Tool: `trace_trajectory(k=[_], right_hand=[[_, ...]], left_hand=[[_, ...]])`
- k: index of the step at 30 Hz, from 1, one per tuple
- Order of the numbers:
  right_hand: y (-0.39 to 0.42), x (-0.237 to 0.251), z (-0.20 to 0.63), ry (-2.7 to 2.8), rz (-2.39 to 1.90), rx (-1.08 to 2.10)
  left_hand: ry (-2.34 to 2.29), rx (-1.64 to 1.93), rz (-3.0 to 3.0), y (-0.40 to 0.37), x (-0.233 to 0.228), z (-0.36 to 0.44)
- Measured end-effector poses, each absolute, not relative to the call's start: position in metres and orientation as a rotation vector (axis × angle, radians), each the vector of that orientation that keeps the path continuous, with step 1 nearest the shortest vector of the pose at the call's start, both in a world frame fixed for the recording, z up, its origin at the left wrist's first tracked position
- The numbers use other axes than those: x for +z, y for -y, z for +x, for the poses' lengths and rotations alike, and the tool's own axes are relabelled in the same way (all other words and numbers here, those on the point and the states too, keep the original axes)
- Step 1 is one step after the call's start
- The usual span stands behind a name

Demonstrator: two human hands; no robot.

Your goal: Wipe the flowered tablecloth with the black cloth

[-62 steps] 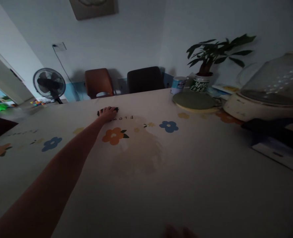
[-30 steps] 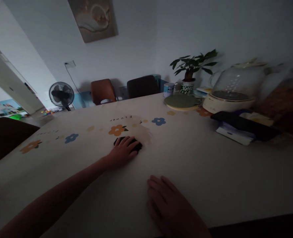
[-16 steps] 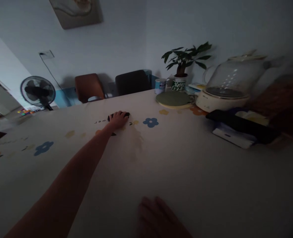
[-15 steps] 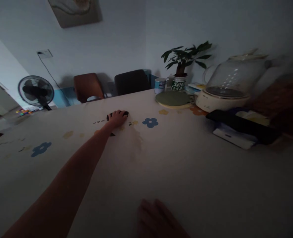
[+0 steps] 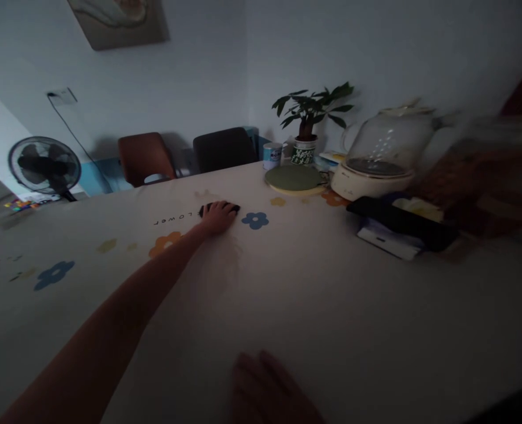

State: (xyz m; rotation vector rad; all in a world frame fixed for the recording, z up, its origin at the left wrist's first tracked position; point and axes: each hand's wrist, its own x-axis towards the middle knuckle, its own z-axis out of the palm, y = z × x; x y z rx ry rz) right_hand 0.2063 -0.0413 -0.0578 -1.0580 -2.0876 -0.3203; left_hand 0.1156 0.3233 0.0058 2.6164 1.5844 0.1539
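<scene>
My left hand (image 5: pixel 218 216) is stretched far out over the table and presses a small dark cloth (image 5: pixel 208 206) flat onto the flowered tablecloth (image 5: pixel 331 282), next to a blue flower print. Only the cloth's edges show past my fingers. A faint damp streak trails on the tablecloth behind the hand. My right hand (image 5: pixel 267 391) rests flat on the tablecloth near the front edge, fingers apart, holding nothing.
At the back right stand a green round mat (image 5: pixel 293 178), a can (image 5: pixel 271 155), a potted plant (image 5: pixel 307 126) and a glass-lidded cooker (image 5: pixel 378 162). A black case on white papers (image 5: pixel 397 227) lies right. Two chairs (image 5: pixel 185 156) and a fan (image 5: pixel 44 166) stand beyond.
My left hand has slid the cloth from near me out to the far middle of the table, then slightly right. My right hand has stayed flat near the front edge.
</scene>
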Motion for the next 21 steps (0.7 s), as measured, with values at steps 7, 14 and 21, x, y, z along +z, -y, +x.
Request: trace_trajectory(k=[7, 14, 21], right_hand=[[0.05, -0.016, 0.206, 2.078, -1.164, -0.016], [0.054, -0.006, 0.205, 2.121, -1.205, 0.092], [0.056, -0.003, 0.204, 2.174, -1.24, 0.097]], left_hand=[[-1.212, 0.121, 2.8, -0.213, 0.008, 0.101], [-0.941, 0.192, 2.929, -0.13, -0.003, 0.029], [-0.775, 0.355, 3.164, -0.083, -0.009, -0.052]])
